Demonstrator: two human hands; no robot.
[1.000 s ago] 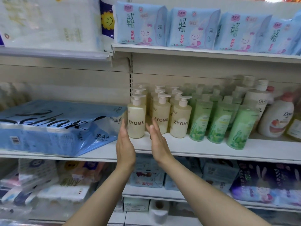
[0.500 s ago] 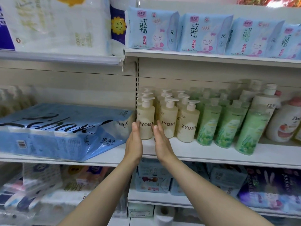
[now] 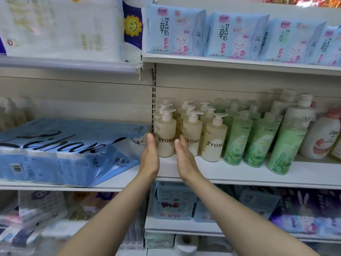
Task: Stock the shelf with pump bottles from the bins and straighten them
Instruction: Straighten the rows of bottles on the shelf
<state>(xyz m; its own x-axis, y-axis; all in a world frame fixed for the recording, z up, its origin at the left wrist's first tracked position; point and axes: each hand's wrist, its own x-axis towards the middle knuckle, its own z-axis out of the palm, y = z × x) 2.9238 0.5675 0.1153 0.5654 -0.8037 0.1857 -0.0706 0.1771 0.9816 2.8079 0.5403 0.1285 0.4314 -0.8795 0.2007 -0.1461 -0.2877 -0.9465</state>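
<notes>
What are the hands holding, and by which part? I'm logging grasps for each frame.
Nothing is gripped. The left hand and right hand lie flat with straight fingers on either side of the front-left ZYOME bottle, flanking its lower body.

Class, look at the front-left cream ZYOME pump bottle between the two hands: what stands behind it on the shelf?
Behind the front-left ZYOME bottle, more white pump heads of the same kind rise in a row. Their bodies are hidden, so their labels cannot be read.
</notes>
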